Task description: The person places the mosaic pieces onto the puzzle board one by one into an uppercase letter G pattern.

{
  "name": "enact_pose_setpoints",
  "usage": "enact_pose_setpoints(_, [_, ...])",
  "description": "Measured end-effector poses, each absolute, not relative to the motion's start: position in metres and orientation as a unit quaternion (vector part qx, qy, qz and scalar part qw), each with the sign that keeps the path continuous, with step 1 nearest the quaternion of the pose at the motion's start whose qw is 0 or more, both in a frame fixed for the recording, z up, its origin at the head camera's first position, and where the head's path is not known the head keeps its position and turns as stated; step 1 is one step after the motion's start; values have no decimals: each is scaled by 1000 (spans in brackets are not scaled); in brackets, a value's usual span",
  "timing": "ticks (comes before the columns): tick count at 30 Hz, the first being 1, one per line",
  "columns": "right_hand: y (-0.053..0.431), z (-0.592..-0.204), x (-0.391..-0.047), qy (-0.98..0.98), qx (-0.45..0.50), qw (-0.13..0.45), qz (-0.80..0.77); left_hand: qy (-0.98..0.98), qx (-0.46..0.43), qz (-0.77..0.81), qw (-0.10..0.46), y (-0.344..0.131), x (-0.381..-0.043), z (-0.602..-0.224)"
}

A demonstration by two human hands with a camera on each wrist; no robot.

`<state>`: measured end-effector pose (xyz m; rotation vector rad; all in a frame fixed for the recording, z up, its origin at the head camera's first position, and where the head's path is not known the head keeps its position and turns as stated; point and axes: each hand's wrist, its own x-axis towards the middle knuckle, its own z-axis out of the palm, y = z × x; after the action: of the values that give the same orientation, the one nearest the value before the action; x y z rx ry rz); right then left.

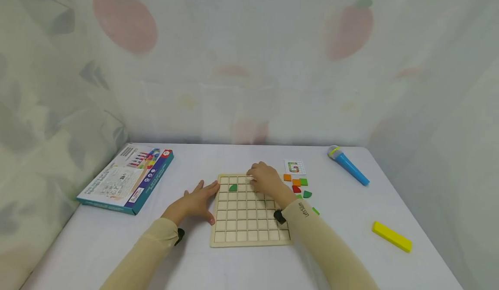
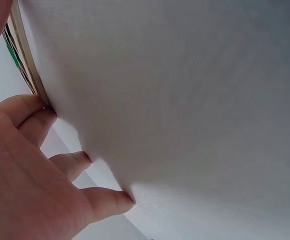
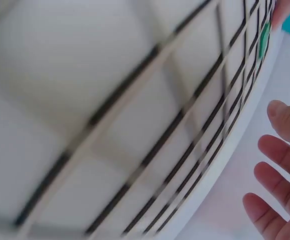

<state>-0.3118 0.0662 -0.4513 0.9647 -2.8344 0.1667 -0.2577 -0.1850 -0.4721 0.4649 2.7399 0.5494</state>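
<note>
A wooden grid board (image 1: pixel 241 225) lies on the white table, with a green quarter-circle piece (image 1: pixel 233 187) in one of its upper-left cells. My left hand (image 1: pixel 195 201) rests at the board's left side with fingers spread; in the left wrist view, fingertips (image 2: pixel 47 112) touch the board's edge and others press the cloth. Above the board's upper right part is my right hand (image 1: pixel 269 181). Its fingers (image 3: pixel 272 180) look loosely bent in the right wrist view, and no piece shows between them. Some cells are hidden under that hand and forearm.
Right of the board lie orange squares (image 1: pixel 287 177), a green square (image 1: pixel 303 181), a red piece (image 1: pixel 296 189) and a green quarter-circle (image 1: pixel 307 194). Behind them is a pattern card (image 1: pixel 295 167). A toy microphone (image 1: pixel 351 166), yellow block (image 1: pixel 391 236) and flat box (image 1: pixel 121 181) lie farther out.
</note>
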Motion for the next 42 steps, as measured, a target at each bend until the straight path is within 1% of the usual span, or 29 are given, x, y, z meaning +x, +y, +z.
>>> enact_pose_setpoints(2, [82,-454,-314,-946,307,81,57,955,162,194,154,-185,-257,-472])
enact_pose_setpoints(7, [129,-456,-314,-957,267,75,86,956,162,187,156,-185,-257,-471])
enact_pose_setpoints(13, [182,-453,-311,-972,199,43,114,959,157,184,151,-186,-257,-470])
enact_pose_setpoints(19, [218,-458,-308,-984,136,-6,112,958,155,186,151,-188,-258,-473])
enact_pose_setpoints(26, [232,-460,-307,-983,151,-9,106,958,154,190,152,-188,-258,-477])
enact_pose_setpoints(35, [232,-467,-313,-982,150,-27,114,958,159,186,149,-187,-258,-477])
enact_pose_setpoints(42, [227,-466,-318,-984,130,-42,110,957,159,189,152,-185,-257,-475])
